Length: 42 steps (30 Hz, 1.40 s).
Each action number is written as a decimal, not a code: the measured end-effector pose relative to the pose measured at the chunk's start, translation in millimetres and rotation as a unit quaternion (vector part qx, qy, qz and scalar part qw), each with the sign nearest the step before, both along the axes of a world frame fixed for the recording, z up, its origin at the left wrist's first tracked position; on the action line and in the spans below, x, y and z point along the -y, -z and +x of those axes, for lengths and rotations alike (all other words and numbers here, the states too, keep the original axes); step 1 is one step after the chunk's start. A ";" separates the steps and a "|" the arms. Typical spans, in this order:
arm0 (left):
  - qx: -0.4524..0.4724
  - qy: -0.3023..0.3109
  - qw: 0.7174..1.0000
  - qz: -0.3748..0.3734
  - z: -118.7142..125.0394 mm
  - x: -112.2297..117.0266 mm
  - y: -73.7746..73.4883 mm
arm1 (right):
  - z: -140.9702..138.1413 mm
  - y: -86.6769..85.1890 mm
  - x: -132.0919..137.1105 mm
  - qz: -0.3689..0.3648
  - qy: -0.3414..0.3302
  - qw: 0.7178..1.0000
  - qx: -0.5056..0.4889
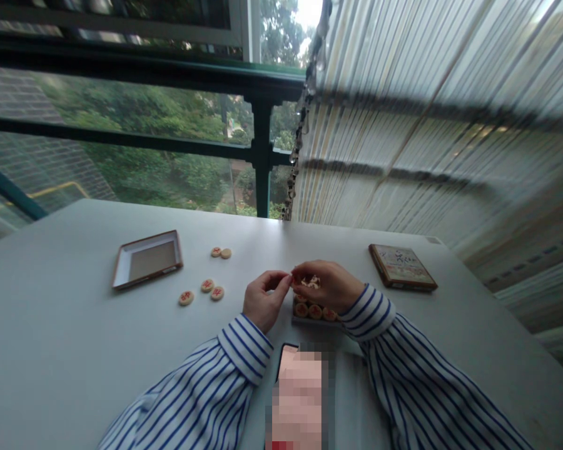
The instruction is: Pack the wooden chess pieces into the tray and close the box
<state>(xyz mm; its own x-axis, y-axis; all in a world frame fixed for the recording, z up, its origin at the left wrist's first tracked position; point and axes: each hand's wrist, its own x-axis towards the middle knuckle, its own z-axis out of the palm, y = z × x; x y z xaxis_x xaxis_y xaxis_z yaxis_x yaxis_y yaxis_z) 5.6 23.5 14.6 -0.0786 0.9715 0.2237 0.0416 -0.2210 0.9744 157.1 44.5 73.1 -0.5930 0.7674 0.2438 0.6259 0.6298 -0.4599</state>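
My left hand [264, 301] is closed in a pinch, thumb against forefinger, at the left edge of an open box [316, 322]. Whatever sits in that pinch is too small to make out. Over the box curls my right hand [331, 284], its fingertips meeting those of the left. Under its fingers shows a pale, patchy thing [312, 282] that I cannot identify. Round wooden Chinese chess pieces [314, 311] with red characters fill the box's near row; the rest is covered by my right hand.
Several loose chess pieces [207, 285] lie left of my hands on the white table [75, 337]. A shallow box lid [152, 256] rests farther left, and a closed patterned box [402, 267] at right. A phone [288, 356], its screen blurred out, is in front of me.
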 end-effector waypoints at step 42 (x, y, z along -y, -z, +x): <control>-0.214 0.001 0.977 0.011 -1.6 3.9 2.6 | 23.3 -17.3 -6.6 0.042 0.076 0.980 0.181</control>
<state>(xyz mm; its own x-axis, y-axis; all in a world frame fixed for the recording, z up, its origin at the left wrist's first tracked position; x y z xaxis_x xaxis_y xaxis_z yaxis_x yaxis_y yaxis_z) 4.0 19.6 12.0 0.0295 0.9660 0.2570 0.4439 -0.2430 0.8625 180.4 51.0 90.5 -0.5331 0.8395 0.1051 0.8277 0.5432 -0.1411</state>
